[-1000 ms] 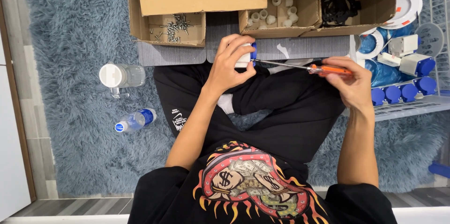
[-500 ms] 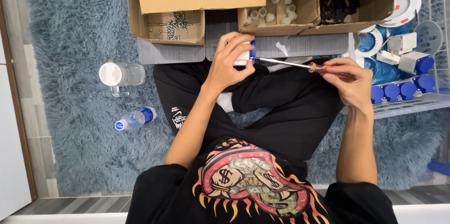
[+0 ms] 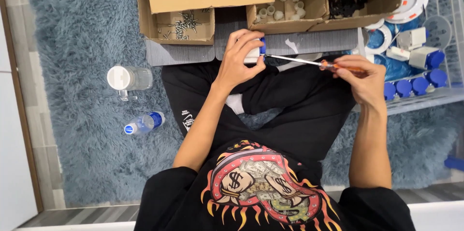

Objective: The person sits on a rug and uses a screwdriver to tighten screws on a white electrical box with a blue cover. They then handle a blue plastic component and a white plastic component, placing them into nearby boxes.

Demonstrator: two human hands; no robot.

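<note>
One screwdriver [image 3: 314, 63], one white-and-blue part [image 3: 254, 52], two hands, three open cardboard boxes, one plastic bottle [image 3: 144, 123], one clear lidded cup [image 3: 128, 78], and one rug [image 3: 77, 115] show here.

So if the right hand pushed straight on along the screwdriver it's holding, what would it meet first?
The right hand aims the screwdriver leftward; its tip already meets the small white and blue part gripped by the left hand. Depth is hard to judge.
</note>
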